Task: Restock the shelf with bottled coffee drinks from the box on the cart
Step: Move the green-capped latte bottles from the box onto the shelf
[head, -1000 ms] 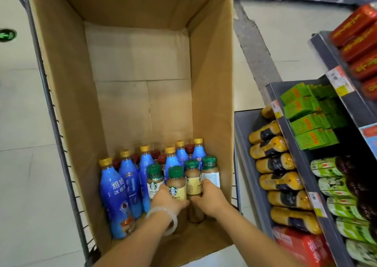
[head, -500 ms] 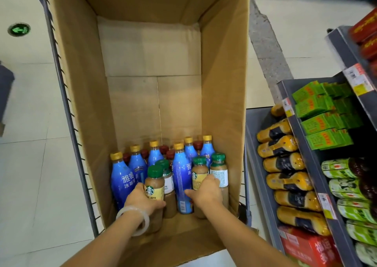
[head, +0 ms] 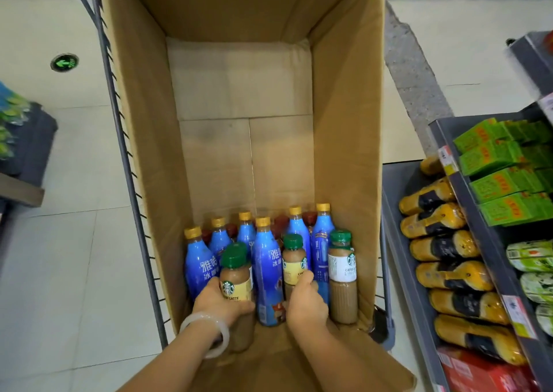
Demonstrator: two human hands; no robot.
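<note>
Both hands low in the box (head: 143, 152). Left hand (head: 217, 300): fingers curled round a green-capped coffee bottle (head: 236, 275), beside the blue bottles (head: 267, 269). Right hand (head: 306, 302): fingers wrapped round a second coffee bottle (head: 294, 260). Since half a second ago, the left bottle stands clear of its neighbours; a third coffee bottle (head: 342, 272) stays untouched at the right wall.

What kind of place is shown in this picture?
Most likely a shop aisle, such as a supermarket. A shelf with price tags holds rows of bottled drinks, and a cardboard box of stock sits on a wire cart.
</note>
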